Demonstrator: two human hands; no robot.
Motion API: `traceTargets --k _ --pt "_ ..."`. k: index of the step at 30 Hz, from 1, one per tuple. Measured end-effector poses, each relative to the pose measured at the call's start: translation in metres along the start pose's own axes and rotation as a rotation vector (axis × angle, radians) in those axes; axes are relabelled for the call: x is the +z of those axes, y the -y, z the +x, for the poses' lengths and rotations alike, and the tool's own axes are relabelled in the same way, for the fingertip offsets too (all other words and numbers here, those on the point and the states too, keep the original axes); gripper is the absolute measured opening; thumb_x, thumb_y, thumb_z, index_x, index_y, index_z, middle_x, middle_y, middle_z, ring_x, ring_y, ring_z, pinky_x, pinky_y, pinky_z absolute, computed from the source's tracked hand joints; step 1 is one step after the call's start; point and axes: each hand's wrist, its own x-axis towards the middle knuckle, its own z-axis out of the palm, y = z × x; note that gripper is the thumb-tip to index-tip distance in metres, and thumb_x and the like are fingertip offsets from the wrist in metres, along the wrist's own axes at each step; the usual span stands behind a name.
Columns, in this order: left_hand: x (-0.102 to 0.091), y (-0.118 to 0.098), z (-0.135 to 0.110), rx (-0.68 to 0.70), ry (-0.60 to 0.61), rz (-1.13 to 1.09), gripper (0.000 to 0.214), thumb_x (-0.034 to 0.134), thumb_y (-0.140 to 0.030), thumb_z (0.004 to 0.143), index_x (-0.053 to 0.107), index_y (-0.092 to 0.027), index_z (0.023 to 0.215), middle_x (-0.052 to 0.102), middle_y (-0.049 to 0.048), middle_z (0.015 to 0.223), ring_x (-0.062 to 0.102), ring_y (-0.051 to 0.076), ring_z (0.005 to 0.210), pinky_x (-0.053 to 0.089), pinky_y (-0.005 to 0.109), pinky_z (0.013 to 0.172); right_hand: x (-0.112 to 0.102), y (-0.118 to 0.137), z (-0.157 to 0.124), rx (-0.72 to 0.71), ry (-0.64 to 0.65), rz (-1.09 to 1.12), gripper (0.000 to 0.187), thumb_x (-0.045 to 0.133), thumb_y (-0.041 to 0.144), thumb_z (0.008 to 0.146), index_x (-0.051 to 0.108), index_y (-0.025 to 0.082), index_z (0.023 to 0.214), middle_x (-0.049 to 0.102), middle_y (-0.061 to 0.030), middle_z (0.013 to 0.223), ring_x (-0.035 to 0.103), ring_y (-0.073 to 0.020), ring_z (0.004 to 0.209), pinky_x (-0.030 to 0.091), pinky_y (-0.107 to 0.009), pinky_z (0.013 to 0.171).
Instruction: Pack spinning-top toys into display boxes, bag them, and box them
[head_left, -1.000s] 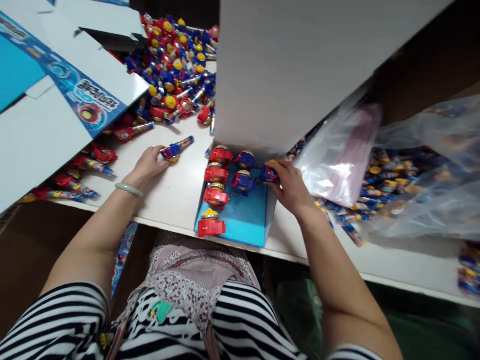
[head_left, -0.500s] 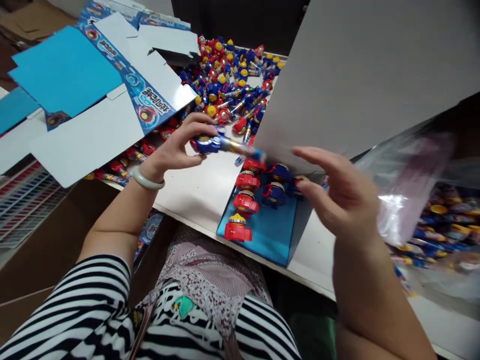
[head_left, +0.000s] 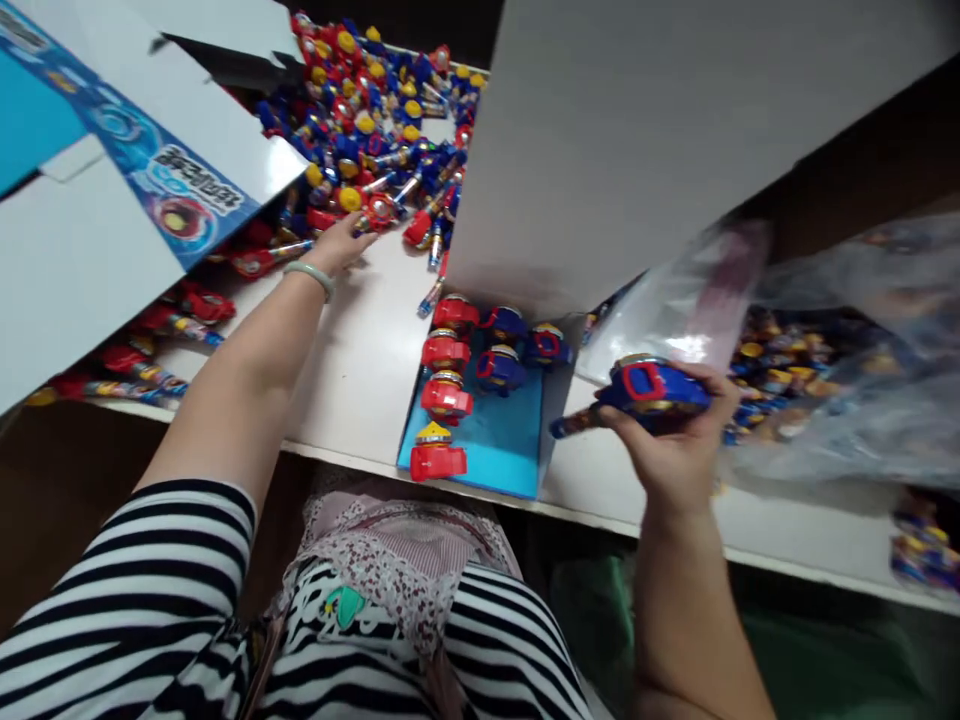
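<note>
My right hand (head_left: pixel 675 430) is closed around a blue toy (head_left: pixel 660 385) with a red ring and a candy-filled tube pointing left. It is held right of an upright open box with a blue inner wall (head_left: pixel 510 430). My left hand (head_left: pixel 341 245) reaches to the pile, its fingers closed at the tube of a red round toy (head_left: pixel 381 210). Inside the box, red toys (head_left: pixel 446 350) stand in a column at the left, the nearest with a yellow top. Several blue toys (head_left: pixel 501 368) stand beside them. The toys' tubes are hidden below their heads.
A loose pile of red and blue toys (head_left: pixel 405 110) covers the table's back. Printed cardboard boxes (head_left: pixel 225 130) lie at left, with red toys below. The box's tall white flap (head_left: pixel 600 130) rises behind it. Clear plastic bags (head_left: pixel 847 400) of toys lie at right.
The blue toy has passed from my left hand to my right, which has moved right of the box. My left hand has gone to the pile. The view has shifted right.
</note>
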Motion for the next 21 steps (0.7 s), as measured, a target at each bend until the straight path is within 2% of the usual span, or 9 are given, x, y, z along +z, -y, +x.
traceTargets --k 3,5,7,10,13,15,18,20,21 --pt "0.02 0.021 0.002 -0.127 -0.079 0.021 0.036 0.06 -0.039 0.091 0.061 -0.011 0.114 0.064 0.0125 0.095 0.065 0.031 0.102 0.051 0.055 0.095 0.023 -0.019 -0.02 -0.021 -0.087 -0.088 0.069 0.084 0.043 0.069 0.044 0.029 0.123 0.054 -0.0076 0.12 0.067 -0.0223 0.095 0.061 -0.041 0.08" --pt "0.024 0.03 -0.013 -0.114 -0.117 0.026 0.026 0.061 -0.037 0.089 0.064 -0.013 0.1 0.061 0.0073 0.082 0.063 0.03 0.101 0.048 0.055 0.101 0.04 -0.031 -0.026 -0.079 -0.088 -0.105 0.062 0.076 0.043 0.079 0.04 0.03 0.128 0.052 -0.0109 0.127 0.066 -0.0251 0.107 0.061 -0.042 0.084" --pt "0.021 0.037 -0.041 -0.095 -0.097 0.057 0.019 0.063 -0.034 0.086 0.064 -0.016 0.09 0.058 0.0032 0.074 0.062 0.028 0.097 0.047 0.054 0.102 0.051 -0.04 -0.029 -0.212 -0.094 -0.142 0.053 0.071 0.039 0.085 0.04 0.03 0.128 0.051 -0.0127 0.132 0.061 -0.0278 0.12 0.059 -0.046 0.09" --pt "0.006 0.042 -0.097 -0.035 0.062 0.255 0.022 0.055 -0.031 0.091 0.068 -0.015 0.101 0.068 0.0034 0.09 0.064 0.026 0.099 0.049 0.046 0.098 0.052 -0.043 -0.03 -0.406 -0.061 -0.233 0.048 0.07 0.033 0.087 0.043 0.03 0.127 0.052 -0.0114 0.131 0.059 -0.0275 0.123 0.057 -0.049 0.096" --pt "-0.014 0.04 -0.151 -0.01 0.227 0.457 0.036 0.046 -0.032 0.098 0.065 -0.014 0.123 0.07 0.0073 0.119 0.063 0.026 0.111 0.046 0.037 0.098 0.05 -0.039 -0.03 -0.432 0.021 -0.3 0.048 0.07 0.03 0.087 0.047 0.029 0.129 0.055 -0.0099 0.127 0.061 -0.0262 0.12 0.058 -0.045 0.094" --pt "-0.029 0.037 -0.173 -0.016 0.343 0.547 0.042 0.041 -0.034 0.102 0.059 -0.015 0.135 0.066 0.0093 0.131 0.063 0.026 0.115 0.045 0.034 0.099 0.053 -0.037 -0.03 -0.417 0.087 -0.368 0.045 0.069 0.03 0.088 0.05 0.028 0.129 0.057 -0.0102 0.125 0.063 -0.026 0.117 0.059 -0.043 0.09" --pt "-0.052 0.027 -0.185 -0.054 0.46 0.65 0.047 0.053 -0.04 0.098 0.058 -0.019 0.14 0.071 0.01 0.124 0.067 0.028 0.109 0.047 0.036 0.094 0.06 -0.034 -0.028 -0.407 0.158 -0.545 0.039 0.066 0.031 0.091 0.058 0.025 0.128 0.061 -0.0127 0.125 0.065 -0.0295 0.113 0.057 -0.049 0.092" --pt "-0.062 0.011 -0.178 -0.055 0.465 0.703 0.049 0.063 -0.044 0.091 0.064 -0.019 0.133 0.074 0.01 0.112 0.069 0.03 0.103 0.048 0.036 0.09 0.059 -0.031 -0.024 -0.391 0.189 -0.638 0.04 0.066 0.036 0.091 0.061 0.024 0.129 0.061 -0.0151 0.129 0.062 -0.0352 0.118 0.052 -0.058 0.098" --pt "-0.062 -0.001 -0.171 -0.01 0.454 0.712 0.048 0.063 -0.046 0.091 0.065 -0.019 0.131 0.074 0.0104 0.111 0.068 0.03 0.104 0.049 0.036 0.09 0.057 -0.031 -0.023 -0.376 0.219 -0.653 0.042 0.066 0.039 0.091 0.062 0.024 0.13 0.059 -0.0163 0.132 0.06 -0.0376 0.12 0.05 -0.062 0.099"
